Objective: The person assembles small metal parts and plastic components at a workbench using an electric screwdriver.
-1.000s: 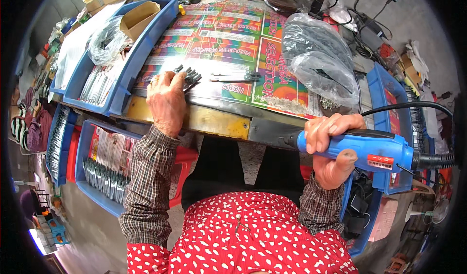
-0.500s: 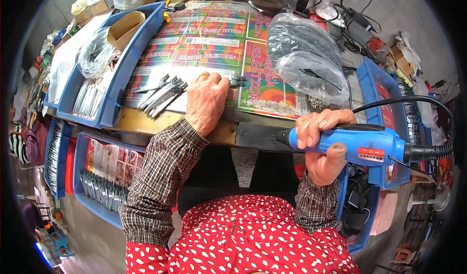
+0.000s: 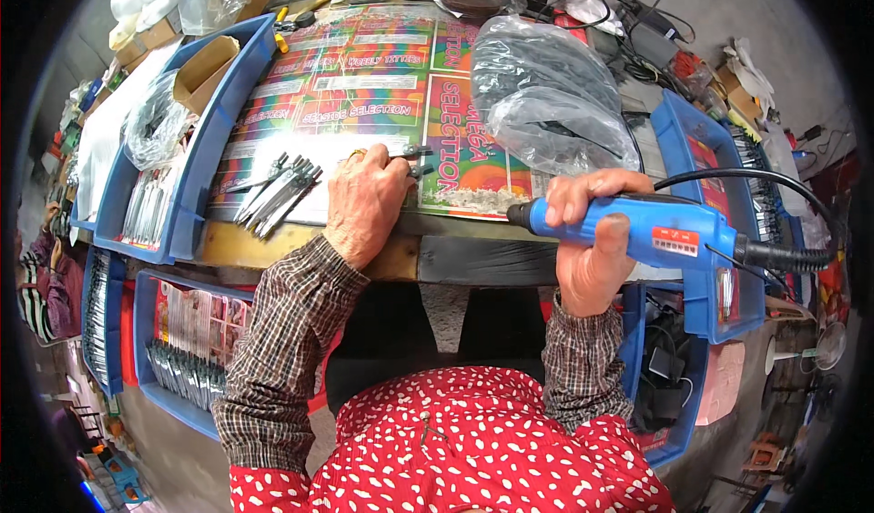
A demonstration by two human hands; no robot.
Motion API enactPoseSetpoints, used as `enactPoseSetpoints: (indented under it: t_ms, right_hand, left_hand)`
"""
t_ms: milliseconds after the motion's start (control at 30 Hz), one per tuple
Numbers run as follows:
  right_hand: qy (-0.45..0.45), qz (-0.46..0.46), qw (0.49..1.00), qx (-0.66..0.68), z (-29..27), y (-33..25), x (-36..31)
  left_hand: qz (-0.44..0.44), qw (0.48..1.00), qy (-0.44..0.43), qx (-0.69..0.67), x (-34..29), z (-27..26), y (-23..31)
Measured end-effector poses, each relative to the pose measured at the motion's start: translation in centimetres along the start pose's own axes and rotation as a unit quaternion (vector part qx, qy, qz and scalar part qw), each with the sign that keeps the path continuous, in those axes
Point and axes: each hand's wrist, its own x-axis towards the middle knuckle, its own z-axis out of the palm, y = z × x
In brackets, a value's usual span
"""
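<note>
A workshop: cluttered workbench (image 3: pixel 473 260), blue parts bins (image 3: pixel 196 194), power tool (image 3: pixel 655 231).

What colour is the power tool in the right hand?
Blue power tool, with a black cord; seen in the head view.

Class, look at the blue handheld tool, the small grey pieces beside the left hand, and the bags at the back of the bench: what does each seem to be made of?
Blue power tool: looks like moulded plastic, smooth and slightly glossy, with a black rubbery cable.
Small grey pieces: probably metal, given their thin shapes and bright silver glints.
Bags: thin clear plastic film, crinkled, shiny, contents showing through.
</note>
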Motion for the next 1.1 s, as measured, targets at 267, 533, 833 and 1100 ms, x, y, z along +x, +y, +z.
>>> enactPoseSetpoints:
  t_ms: [267, 533, 833, 1100]
  right_hand:
    - [0.029, -0.037, 0.996, 0.077, -1.0, 2.7, 1.5]
    - [0.055, -0.02, 0.998, 0.019, -1.1, 4.0, 2.9]
    - [0.053, -0.029, 0.997, 0.038, -1.1, 4.6, 3.3]
    - [0.058, -0.031, 0.994, 0.086, -1.3, 4.8, 3.4]
  left_hand:
    - [0.048, 0.992, 0.087, -0.077, -0.4, 0.0, -0.1]
    - [-0.033, 0.969, 0.076, -0.233, -0.6, -0.8, 0.9]
    - [-0.11, 0.927, 0.049, -0.355, -0.7, -1.2, 2.0]
    - [-0.061, 0.935, 0.053, -0.346, -1.1, -1.1, 2.9]
